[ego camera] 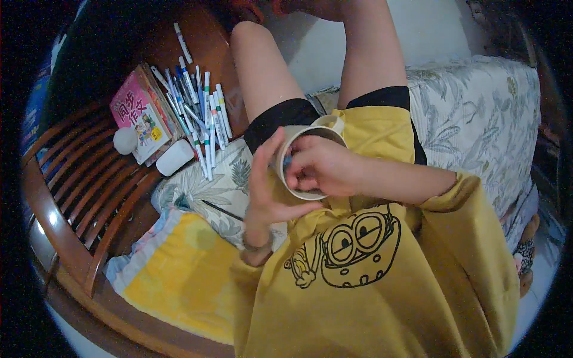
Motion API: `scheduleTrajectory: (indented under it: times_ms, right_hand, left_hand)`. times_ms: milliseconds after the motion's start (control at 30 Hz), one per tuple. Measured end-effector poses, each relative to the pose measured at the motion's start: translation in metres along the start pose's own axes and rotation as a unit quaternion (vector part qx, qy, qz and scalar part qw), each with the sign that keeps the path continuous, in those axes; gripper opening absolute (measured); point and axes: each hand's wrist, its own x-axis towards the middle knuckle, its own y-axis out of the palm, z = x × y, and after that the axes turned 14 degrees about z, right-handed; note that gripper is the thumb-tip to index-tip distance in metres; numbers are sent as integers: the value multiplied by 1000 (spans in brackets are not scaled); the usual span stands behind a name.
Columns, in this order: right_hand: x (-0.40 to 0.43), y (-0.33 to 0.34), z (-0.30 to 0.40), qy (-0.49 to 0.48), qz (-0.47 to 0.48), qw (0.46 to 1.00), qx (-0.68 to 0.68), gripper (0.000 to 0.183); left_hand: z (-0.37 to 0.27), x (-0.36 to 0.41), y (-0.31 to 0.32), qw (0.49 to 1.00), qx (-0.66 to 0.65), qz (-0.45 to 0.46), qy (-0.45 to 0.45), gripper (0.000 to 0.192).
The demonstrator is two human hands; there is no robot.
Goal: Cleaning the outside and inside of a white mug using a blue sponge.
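A white mug [306, 195] is tipped in my lap, its mouth facing up towards me and its handle at the far side. My left hand [264, 188] grips it from the left, fingers along the outer wall and thumb below the rim. Inside the mouth is my right hand [324, 165], its fingers curled. At those fingertips, against the inner wall, shows a small blue object [288, 161], too blurred to name. The mug's bottom and whatever lies deeper inside are hidden by the right hand.
Left of my legs, several markers [208, 112] lie in a loose pile on the wooden bench [147, 38]. Beside them are stacked books [134, 112], a white ball [126, 141] and a white case [175, 158]. A yellow cloth [183, 277] lies near the slatted armrest [49, 215]. Leaf-patterned cushions [474, 134] flank me.
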Motion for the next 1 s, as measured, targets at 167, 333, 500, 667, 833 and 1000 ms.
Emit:
scheduleTrajectory:
  times_ms: [167,333,500,667,833,1000]
  right_hand:
    - [-2,1,-2,164,80,932,-314,23]
    - [2,-7,-13,159,100,942,-280,19]
    - [-8,6,-16,-34,-11,977,-210,24]
    - [2,11,-13,-102,-11,957,-271,28]
    - [7,2,-23,-87,-29,921,-379,29]
    - [2,3,-18,-69,11,861,-504,25]
  left_hand:
    - [-2,42,-57,958,-13,282,-47,93]
    - [3,50,-57,905,14,421,-59,90]
    - [-2,26,-43,943,111,312,-30,85]
    - [9,-9,10,979,152,-130,-40,63]
    - [-8,-20,-9,946,315,-64,-48,63]
    - [-43,21,-64,903,334,260,-77,39]
